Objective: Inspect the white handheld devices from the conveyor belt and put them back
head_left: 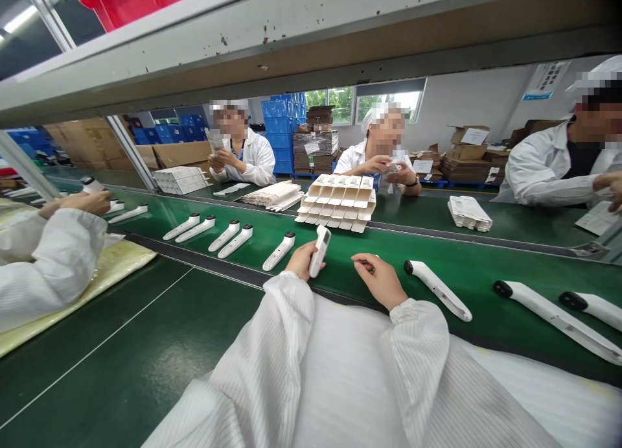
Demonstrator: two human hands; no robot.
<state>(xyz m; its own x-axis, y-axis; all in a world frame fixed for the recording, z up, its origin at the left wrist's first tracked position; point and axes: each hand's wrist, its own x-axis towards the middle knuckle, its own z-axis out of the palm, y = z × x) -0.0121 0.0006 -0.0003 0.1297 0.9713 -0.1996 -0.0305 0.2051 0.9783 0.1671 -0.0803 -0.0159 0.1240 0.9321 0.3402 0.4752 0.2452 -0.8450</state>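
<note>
My left hand is closed around a white handheld infrared thermometer, held upright with its small grey display showing. To its right, my right hand hovers above the green conveyor belt, fingers bent and drawn together. A pale bit shows by those fingers, too small to make out. On the belt to the left lies a thermometer with a black head, followed by several more. Right of my right hand rests another thermometer, a long slot visible in its handle; similar ones lie beyond.
Open white cartons stand stacked across the belt, beside flattened cartons. Three co-workers sit opposite; another person's sleeves reach in from the left. A metal shelf crosses overhead. The green worktable lies at my left.
</note>
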